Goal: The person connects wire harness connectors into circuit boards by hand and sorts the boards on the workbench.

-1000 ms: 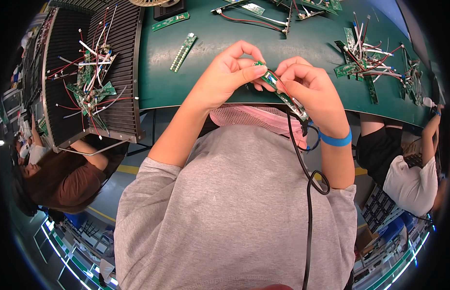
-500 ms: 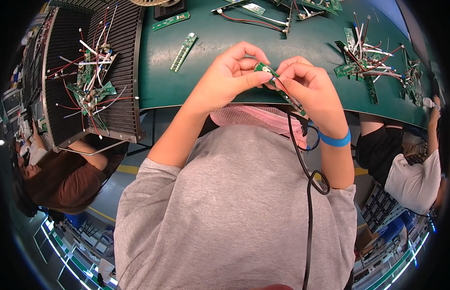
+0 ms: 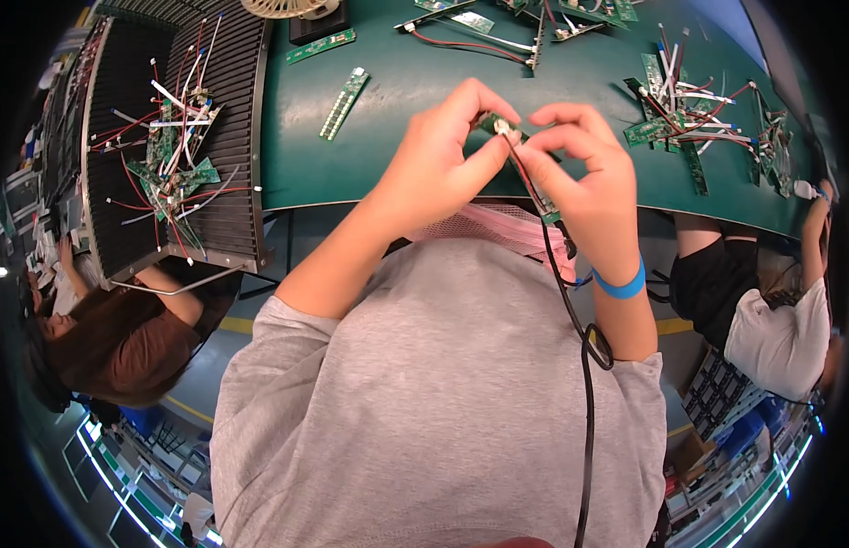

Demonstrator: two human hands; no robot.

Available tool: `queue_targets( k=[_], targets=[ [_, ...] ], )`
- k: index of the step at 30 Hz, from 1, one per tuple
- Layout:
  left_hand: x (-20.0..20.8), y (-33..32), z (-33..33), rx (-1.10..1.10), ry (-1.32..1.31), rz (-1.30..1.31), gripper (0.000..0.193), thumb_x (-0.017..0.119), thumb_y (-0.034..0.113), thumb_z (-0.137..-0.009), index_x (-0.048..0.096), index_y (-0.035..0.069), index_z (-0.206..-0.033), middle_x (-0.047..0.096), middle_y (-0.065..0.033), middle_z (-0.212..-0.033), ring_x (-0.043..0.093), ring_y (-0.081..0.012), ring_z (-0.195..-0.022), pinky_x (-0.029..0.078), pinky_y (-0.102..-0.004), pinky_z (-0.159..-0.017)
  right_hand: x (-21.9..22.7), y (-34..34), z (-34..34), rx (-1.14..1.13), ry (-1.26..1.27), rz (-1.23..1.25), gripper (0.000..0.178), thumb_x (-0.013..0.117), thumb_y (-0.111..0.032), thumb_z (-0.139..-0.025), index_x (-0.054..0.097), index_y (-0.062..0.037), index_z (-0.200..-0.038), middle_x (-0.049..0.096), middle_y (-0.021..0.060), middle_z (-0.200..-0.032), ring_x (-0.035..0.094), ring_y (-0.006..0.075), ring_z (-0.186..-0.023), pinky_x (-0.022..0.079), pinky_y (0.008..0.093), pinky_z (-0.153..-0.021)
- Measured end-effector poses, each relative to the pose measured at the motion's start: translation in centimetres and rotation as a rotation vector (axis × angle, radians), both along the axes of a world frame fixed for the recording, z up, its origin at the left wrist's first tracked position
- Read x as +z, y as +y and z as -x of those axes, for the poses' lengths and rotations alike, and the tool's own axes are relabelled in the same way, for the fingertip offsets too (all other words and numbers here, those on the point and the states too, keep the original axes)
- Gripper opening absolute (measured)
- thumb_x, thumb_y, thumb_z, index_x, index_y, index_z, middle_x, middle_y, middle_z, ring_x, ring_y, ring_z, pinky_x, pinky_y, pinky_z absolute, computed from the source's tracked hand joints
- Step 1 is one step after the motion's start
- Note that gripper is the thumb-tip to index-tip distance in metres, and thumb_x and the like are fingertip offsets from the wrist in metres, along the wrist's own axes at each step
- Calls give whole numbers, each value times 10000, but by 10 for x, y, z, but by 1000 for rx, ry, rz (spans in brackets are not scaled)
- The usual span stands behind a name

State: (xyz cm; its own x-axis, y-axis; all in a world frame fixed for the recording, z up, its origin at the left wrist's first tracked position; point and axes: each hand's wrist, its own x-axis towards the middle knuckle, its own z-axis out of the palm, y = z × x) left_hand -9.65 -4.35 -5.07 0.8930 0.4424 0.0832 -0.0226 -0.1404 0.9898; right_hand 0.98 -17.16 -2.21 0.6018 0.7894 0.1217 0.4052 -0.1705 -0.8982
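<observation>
Above the table's front edge, my left hand (image 3: 447, 151) pinches the upper end of a narrow green circuit board (image 3: 550, 217) between thumb and fingers. The board slants down to the right, partly hidden by my hands. A red-and-black wire (image 3: 525, 175) runs along it from a small white connector (image 3: 503, 127) at its upper end. My right hand (image 3: 584, 169) has its thumb and one finger closed together on the wire close to that connector; another finger is raised away. The exact contact at the fingertips is too small to make out.
A black slotted rack (image 3: 237, 119) at left carries wired boards (image 3: 173, 137). Two loose boards (image 3: 344, 103) (image 3: 321, 46) lie on the green table (image 3: 297, 169), near a small fan (image 3: 292, 7). More wired boards (image 3: 680, 114) are heaped at right. A black cord (image 3: 586, 411) hangs over my front. People sit on both sides.
My right hand's fingers have loosened, one lifting away, and its fingertips have shifted slightly left toward the connector. The left hand still grips the board, its thumb drawn back from the connector.
</observation>
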Motion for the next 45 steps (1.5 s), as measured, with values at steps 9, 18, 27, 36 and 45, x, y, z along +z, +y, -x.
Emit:
queue_targets(
  k=[9,18,27,36,45],
  targets=[
    [40,68,-67,275,10,-196,610,600,85,-803,282,51,-1322,473,-178,-1154,567,-215,-912,452,-321,-810,-1,-50,-50,-497,-69,-413,123,572,-12,-830,588,25,-946,561,47,-963,521,101,-860,418,217,-760],
    [-22,81,37,463,612,-1035,343,664,194,-759,517,2,-1003,538,-159,-938,522,-326,-902,427,-405,-776,-20,-64,-111,-756,59,-268,281,566,-99,-855,488,59,-1073,615,97,-928,569,117,-843,430,210,-741],
    [-34,86,41,457,416,-903,218,646,100,-736,494,8,-862,513,-167,-830,516,-343,-821,421,-425,-726,-19,-56,-89,-353,327,-543,189,517,-103,-894,571,52,-988,561,40,-753,524,109,-686,419,215,-673],
    [-7,44,11,106,-26,437,224,545,82,-860,439,28,-1050,566,-71,-797,549,-115,-602,428,-221,-513,-20,-26,-30,-30,231,-114,209,539,-120,-873,620,12,-1014,510,5,-754,445,68,-656,358,199,-592],
    [10,-8,-13,-231,34,708,248,501,101,-893,444,27,-1123,490,-28,-726,405,-49,-452,319,-192,-408,-22,-19,-19,92,139,-51,152,552,-109,-859,612,21,-910,479,23,-680,439,107,-627,354,232,-553]
  ],
)
